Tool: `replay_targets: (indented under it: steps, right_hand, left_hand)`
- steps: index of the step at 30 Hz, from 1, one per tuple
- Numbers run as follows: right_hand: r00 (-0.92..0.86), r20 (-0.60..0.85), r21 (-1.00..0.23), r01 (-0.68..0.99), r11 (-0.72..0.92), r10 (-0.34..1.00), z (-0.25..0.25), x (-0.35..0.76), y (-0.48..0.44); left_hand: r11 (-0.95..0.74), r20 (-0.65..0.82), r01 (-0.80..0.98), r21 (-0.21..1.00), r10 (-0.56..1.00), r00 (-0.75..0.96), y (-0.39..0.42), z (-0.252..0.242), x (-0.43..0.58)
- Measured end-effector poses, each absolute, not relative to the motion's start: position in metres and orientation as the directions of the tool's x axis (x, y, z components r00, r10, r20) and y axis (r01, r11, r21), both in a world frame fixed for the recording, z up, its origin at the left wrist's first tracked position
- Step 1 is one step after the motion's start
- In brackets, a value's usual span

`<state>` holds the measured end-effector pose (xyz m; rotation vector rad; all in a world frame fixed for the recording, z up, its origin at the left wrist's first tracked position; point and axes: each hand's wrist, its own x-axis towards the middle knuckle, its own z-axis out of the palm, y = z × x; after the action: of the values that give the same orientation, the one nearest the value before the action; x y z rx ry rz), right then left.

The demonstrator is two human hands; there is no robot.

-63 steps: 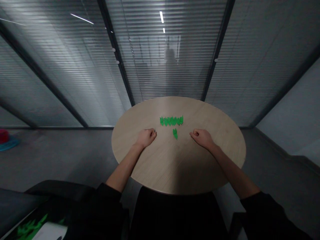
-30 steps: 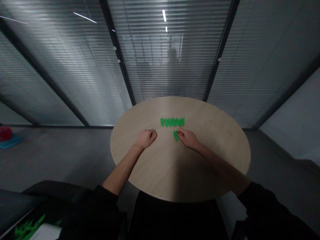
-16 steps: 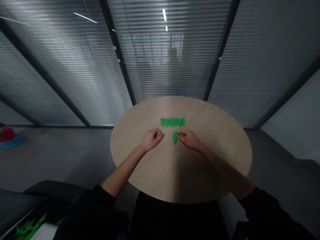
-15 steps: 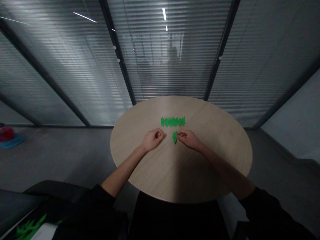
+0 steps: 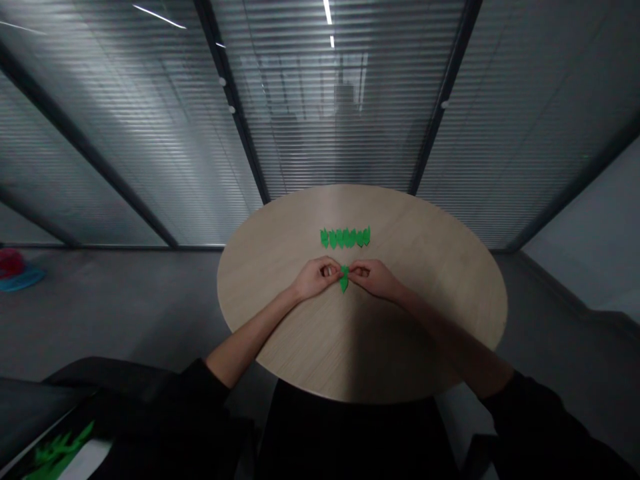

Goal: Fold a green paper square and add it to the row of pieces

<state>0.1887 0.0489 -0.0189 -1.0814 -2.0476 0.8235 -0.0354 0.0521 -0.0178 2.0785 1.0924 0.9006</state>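
Observation:
A small green leaf-shaped piece [image 5: 344, 281] with a pointed lower end is pinched between my two hands near the middle of the round table [image 5: 305, 360]. My left hand [image 5: 316, 275] grips its left side with thumb and finger, while my right hand [image 5: 376, 277] grips its right side. The fingertips cover part of its upper edges. Just beyond the hands, several similar green leaf-shaped pieces [image 5: 345, 238] lie side by side in a row on the wood.
At the lower left, more green leafy pieces [image 5: 57, 453] lie beside a white object [image 5: 87, 460]. A red and blue item [image 5: 20, 270] rests on the floor at far left. Glass panels with blinds [image 5: 320, 147] stand behind the table.
My left hand has moved right and taken hold of the green piece's left side. The piece has shifted slightly left, still in my right hand. The camera view has tilted a little.

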Motion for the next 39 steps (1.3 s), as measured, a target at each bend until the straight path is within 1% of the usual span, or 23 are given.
replay_targets:
  steps: [17,28,34,39]
  right_hand:
    - [-0.391,0.305,-0.74,0.477,0.474,0.869,-0.016,0.188,0.048]
    - [-0.212,0.376,-0.723,0.541,0.429,0.902,-0.012,0.228,0.075]
    - [-0.093,0.379,-0.698,0.625,0.351,0.921,-0.02,0.261,0.105]
    - [-0.06,0.365,-0.642,0.706,0.298,0.929,-0.02,0.272,0.135]
  left_hand:
    - [-0.461,0.273,0.426,0.778,0.86,0.431,0.05,-0.015,-0.035]
    - [-0.457,0.262,0.484,0.747,0.87,0.417,0.05,-0.013,-0.035]
    - [-0.461,0.264,0.488,0.741,0.868,0.42,0.052,-0.017,-0.035]
    - [-0.465,0.268,0.488,0.738,0.867,0.42,0.052,-0.016,-0.036]
